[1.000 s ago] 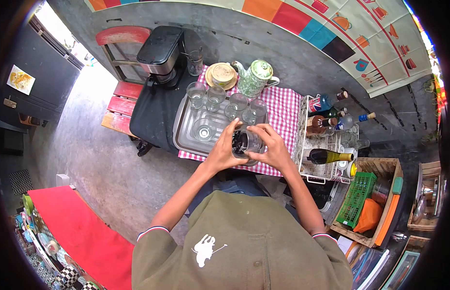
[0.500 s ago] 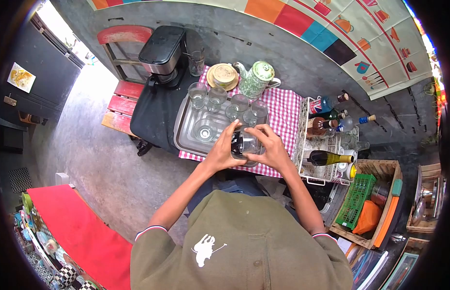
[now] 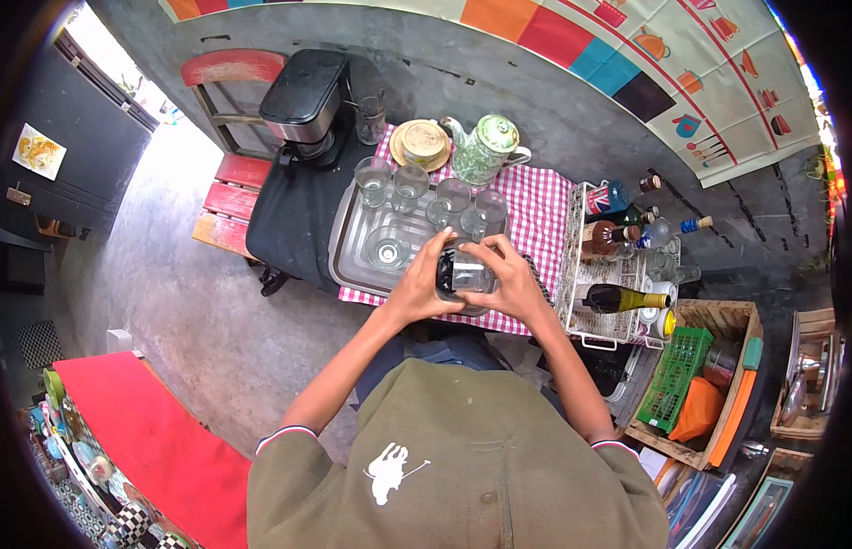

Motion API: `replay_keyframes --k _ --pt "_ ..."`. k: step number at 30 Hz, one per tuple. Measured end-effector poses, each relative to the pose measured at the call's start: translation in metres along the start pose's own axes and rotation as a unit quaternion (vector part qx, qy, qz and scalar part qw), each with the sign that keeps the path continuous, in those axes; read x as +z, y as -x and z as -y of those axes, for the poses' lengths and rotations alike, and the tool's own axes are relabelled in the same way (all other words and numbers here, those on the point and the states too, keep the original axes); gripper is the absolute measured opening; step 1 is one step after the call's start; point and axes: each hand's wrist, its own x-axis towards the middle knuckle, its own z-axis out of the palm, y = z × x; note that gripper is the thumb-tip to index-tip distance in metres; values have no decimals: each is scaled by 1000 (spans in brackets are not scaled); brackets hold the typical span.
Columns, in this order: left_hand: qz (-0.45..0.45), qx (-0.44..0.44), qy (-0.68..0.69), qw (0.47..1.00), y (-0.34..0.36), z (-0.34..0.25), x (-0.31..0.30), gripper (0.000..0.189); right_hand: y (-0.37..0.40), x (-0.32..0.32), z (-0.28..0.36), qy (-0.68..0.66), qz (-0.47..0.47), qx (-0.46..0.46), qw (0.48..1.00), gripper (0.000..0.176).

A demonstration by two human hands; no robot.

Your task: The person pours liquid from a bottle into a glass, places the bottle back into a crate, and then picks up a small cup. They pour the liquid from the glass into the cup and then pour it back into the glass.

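Both hands meet over the front right of the silver metal tray (image 3: 345, 240). Between them is a small object (image 3: 472, 277), dark at its left and pale and shiny at its right; its kind is not clear. My left hand (image 3: 420, 279) grips its left side, thumb low and fingertips high. My right hand (image 3: 512, 279) holds the opposite side in the same way. Several clear glasses stand on the tray, including one glass (image 3: 387, 252) left of my hands and another glass (image 3: 484, 212) just behind them. My fingers hide part of the object and the tray.
A coffee maker (image 3: 307, 105) stands back left. Behind the tray are a green patterned pot (image 3: 485, 151) and a cup on a saucer (image 3: 421, 145). At the right, a white wire rack (image 3: 572, 265) holds bottles beside a wooden crate (image 3: 742, 320).
The pale part of the held object looks more squared and brighter than before. My hands stay in nearly the same place and keep their grip.
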Motion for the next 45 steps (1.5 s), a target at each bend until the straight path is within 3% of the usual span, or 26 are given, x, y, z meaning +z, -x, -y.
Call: replay_keyframes --k 11,31,45 --pt "4 17 -2 1000 -3 6 3 119 5 -3 -8 -3 -2 9 1000 67" --pt "-8 27 -9 1000 0 11 4 109 1 3 -3 28 -16 19 999 54" --pt "-10 31 -15 999 4 12 7 109 1 4 -1 54 -30 55 997 59"
